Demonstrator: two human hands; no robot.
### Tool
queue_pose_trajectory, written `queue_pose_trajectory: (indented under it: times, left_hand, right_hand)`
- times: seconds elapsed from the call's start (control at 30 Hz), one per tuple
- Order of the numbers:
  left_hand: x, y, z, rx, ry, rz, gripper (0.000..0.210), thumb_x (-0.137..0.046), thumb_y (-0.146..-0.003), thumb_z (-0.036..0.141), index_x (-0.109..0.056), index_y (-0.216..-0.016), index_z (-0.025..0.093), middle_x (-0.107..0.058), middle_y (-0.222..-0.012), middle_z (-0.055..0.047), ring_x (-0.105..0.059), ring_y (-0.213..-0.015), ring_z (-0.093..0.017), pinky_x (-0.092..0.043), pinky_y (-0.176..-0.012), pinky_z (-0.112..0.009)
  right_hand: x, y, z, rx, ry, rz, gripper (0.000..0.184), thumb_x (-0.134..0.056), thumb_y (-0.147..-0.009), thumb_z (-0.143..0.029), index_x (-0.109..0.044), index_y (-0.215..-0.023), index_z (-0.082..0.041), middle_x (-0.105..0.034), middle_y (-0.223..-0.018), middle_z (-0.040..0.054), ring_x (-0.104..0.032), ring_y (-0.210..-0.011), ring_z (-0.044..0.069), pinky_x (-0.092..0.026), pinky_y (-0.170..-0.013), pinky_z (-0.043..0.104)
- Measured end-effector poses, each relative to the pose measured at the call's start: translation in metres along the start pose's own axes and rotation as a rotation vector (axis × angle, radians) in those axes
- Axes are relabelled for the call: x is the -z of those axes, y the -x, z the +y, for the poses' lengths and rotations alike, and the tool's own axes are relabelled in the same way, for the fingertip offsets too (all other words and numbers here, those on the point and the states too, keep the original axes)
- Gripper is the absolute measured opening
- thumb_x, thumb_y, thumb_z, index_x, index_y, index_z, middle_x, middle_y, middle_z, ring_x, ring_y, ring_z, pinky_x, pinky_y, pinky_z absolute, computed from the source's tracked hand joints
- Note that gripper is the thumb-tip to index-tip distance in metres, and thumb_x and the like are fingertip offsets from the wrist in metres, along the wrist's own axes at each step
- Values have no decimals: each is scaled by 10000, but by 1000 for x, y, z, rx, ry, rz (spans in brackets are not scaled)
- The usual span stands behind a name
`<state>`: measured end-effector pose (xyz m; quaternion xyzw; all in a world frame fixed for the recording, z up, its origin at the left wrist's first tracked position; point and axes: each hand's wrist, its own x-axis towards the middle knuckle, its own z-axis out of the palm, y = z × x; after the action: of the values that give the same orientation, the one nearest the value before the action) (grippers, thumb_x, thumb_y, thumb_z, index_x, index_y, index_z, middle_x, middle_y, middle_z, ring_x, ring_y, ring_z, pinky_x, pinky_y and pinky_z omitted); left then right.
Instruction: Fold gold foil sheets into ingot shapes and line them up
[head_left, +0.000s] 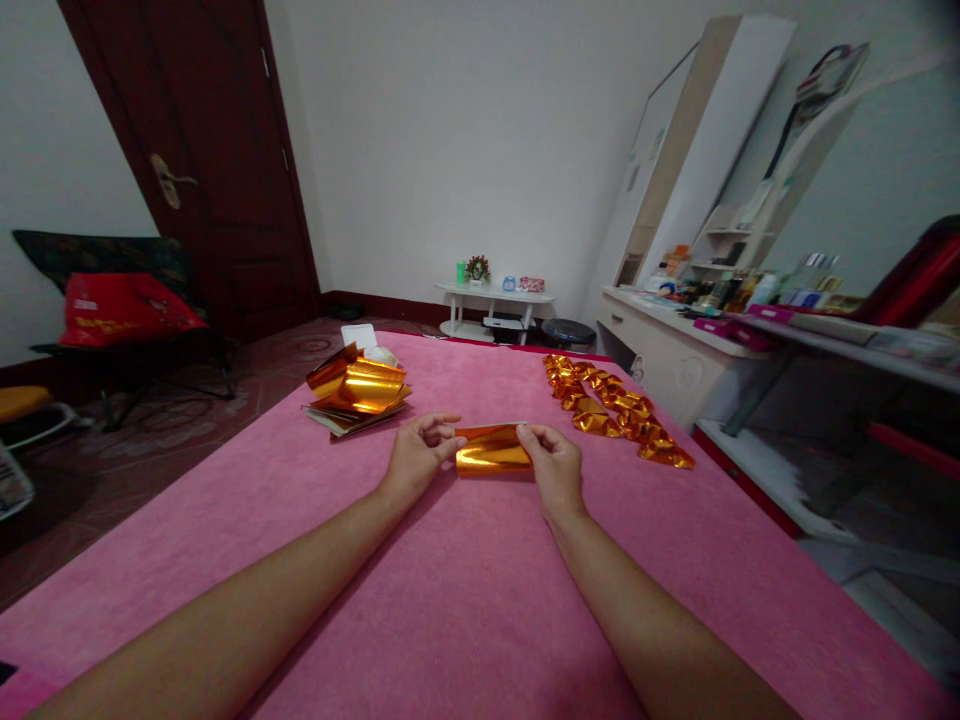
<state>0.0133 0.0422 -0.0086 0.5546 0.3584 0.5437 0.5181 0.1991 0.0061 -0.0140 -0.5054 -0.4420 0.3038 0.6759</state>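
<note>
A sheet of shiny gold foil paper (pixel 495 455) is curved over between my two hands above the pink cloth. At its left edge is my left hand (pixel 417 458), with the thumb and a curled finger against the paper and the upper fingers a little raised. My right hand (pixel 556 468) pinches the sheet's upper right corner between thumb and fingers. A stack of gold foil sheets (pixel 367 388) lies to the left, its top sheets curling up. On the right, several folded gold foil pieces (pixel 596 415) sit in slanting rows.
The pink-covered table (pixel 450 590) stretches out below my arms. Behind the stack are a white card-like thing (pixel 358 335) and a pale rounded object (pixel 382 357). A cluttered white dresser (pixel 667 330) stands at right, and a chair with a red bag (pixel 124 308) at left.
</note>
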Motion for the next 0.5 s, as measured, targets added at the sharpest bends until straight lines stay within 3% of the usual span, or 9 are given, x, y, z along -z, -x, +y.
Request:
queue_pose_trajectory:
  times: [0.5]
  left_hand:
    - [1, -1, -5, 6, -8, -39, 389, -780, -606, 225, -645, -955, 122, -608, -628, 22, -575, -519, -91, -451, -530, -203]
  right_hand:
    - [2, 1, -1, 46, 69, 20, 293, -659, -741, -445, -682, -719, -154, -615, -632, -8, -520, -576, 134, -408, -550, 237]
